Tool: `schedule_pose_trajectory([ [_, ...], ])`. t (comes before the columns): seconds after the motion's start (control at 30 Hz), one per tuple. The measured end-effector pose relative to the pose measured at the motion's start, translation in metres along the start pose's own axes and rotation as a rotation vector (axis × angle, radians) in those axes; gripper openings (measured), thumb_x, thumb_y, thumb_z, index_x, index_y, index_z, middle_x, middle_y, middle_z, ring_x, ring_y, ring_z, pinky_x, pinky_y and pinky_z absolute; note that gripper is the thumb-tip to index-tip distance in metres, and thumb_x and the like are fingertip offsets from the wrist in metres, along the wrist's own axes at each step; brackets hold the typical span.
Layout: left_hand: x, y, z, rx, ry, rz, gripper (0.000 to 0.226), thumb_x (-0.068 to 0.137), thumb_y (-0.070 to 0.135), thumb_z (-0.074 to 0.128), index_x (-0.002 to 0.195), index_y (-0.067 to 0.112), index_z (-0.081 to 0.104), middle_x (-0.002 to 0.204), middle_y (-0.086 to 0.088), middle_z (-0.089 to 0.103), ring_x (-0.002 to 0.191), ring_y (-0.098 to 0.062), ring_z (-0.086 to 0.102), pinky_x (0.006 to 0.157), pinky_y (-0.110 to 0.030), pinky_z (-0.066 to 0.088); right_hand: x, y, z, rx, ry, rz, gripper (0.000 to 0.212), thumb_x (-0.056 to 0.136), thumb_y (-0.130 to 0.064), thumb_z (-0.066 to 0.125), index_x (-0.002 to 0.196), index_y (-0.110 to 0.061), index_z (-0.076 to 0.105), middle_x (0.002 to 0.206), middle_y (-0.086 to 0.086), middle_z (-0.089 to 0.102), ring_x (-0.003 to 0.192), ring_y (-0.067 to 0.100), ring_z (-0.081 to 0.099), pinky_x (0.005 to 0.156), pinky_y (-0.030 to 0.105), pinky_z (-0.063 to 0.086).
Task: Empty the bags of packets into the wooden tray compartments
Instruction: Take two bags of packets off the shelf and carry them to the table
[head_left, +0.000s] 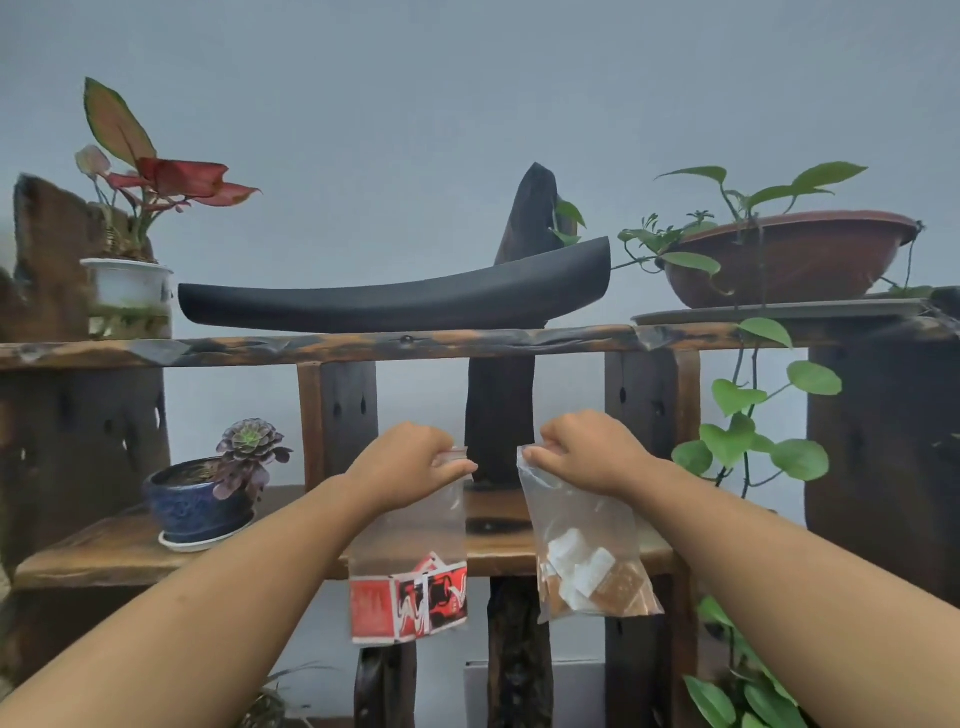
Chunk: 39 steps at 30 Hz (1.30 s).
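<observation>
My left hand (410, 462) pinches the top edge of a clear plastic bag (410, 551) that hangs straight down, with red, white and black packets at its bottom. My right hand (587, 452) pinches the top of a second clear bag (582, 545), which hangs with white and brown packets inside. Both bags are held up in front of a rustic wooden shelf, about a hand's width apart. No wooden tray with compartments is in view.
A dark curved wooden dish (395, 301) lies on the upper shelf plank (363, 345). A blue pot with a succulent (197, 499) stands on the lower shelf at left. A red-leaved plant in a white pot (130, 280) and a brown bowl with trailing vines (779, 260) flank the top.
</observation>
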<state>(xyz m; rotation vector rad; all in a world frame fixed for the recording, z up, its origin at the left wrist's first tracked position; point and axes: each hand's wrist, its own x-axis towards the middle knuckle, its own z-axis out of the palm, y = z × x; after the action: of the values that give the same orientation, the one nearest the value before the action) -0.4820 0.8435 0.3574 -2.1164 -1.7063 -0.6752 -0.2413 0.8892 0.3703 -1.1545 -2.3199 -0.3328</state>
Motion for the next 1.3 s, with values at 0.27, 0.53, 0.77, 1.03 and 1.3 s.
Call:
schedule_pose_trajectory([
  [0.27,-0.03,0.008,-0.02,0.068,0.044,-0.11,0.046,0.091,0.054,0.061,0.058,0.025,0.047,0.057,0.005,0.049,0.053,-0.011,0.047,0.05,-0.021,0.029,-0.013,-0.008,0.005,0.132,0.054,-0.019,0.05,0.094,-0.049,0.054,0.056,-0.017,0.047,0.055,0.001,0.051,0.052,0.016,0.049,0.05,0.026,0.034],
  [0.53,-0.08,0.008,-0.042,0.179,-0.037,-0.237,0.051,0.09,0.058,0.059,0.063,0.015,0.059,0.062,-0.005,0.059,0.057,-0.016,0.054,0.05,-0.027,0.032,-0.019,-0.045,0.031,0.305,0.024,-0.134,0.052,0.094,-0.049,0.055,0.054,-0.016,0.05,0.053,0.003,0.051,0.051,0.016,0.05,0.051,0.026,0.037],
  [0.77,-0.146,-0.001,-0.074,0.317,-0.139,-0.427,0.057,0.091,0.061,0.055,0.057,0.015,0.05,0.055,-0.003,0.051,0.05,-0.016,0.047,0.048,-0.029,0.029,-0.02,-0.103,0.057,0.381,-0.072,-0.363,0.053,0.095,-0.048,0.056,0.052,-0.019,0.041,0.052,0.0,0.045,0.051,0.017,0.046,0.052,0.029,0.034],
  [1.03,-0.248,-0.029,-0.128,0.424,-0.12,-0.547,0.053,0.093,0.058,0.051,0.063,0.015,0.057,0.055,0.0,0.053,0.054,-0.022,0.051,0.048,-0.031,0.033,-0.022,-0.214,0.059,0.488,-0.107,-0.498,0.05,0.095,-0.047,0.055,0.053,-0.019,0.046,0.054,0.004,0.05,0.054,0.02,0.051,0.05,0.029,0.034],
  [1.3,-0.36,-0.073,-0.203,0.431,-0.078,-0.663,0.06,0.093,0.06,0.052,0.066,0.006,0.06,0.058,-0.011,0.057,0.051,-0.024,0.048,0.049,-0.033,0.035,-0.038,-0.355,0.029,0.566,-0.063,-0.624,0.05,0.093,-0.044,0.055,0.055,-0.013,0.049,0.053,0.002,0.049,0.055,0.021,0.051,0.05,0.03,0.029],
])
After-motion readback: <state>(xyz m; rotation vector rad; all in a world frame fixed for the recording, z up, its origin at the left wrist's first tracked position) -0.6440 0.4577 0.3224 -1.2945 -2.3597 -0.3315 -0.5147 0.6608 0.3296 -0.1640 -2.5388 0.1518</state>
